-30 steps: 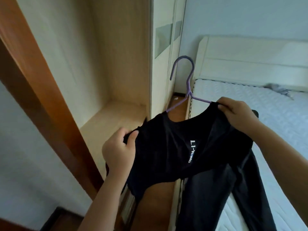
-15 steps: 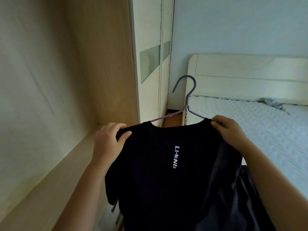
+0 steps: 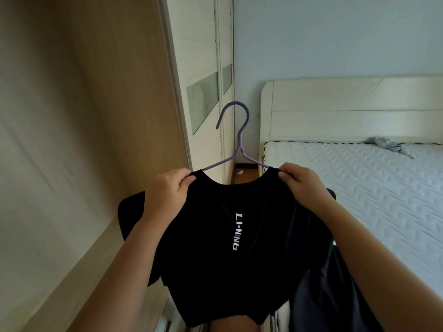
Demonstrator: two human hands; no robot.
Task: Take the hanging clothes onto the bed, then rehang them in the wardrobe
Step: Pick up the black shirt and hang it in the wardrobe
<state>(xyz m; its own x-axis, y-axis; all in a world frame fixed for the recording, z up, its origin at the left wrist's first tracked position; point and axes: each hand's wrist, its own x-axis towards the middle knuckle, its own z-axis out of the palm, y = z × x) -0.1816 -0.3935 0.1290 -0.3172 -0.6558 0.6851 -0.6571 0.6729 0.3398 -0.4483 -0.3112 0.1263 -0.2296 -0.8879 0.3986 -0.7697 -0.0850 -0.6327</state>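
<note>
Both your forearms are bare right down to the bottom edge of the shot, so no sleeves or cuffs show anywhere. Your left hand (image 3: 167,192) and right hand (image 3: 299,185) are bare too: no gloves, no rings on the fingers you can see, no watch or band on either wrist. Fingernails look short and plain. A bare bit of leg shows at the bottom, too little to tell more.
</note>
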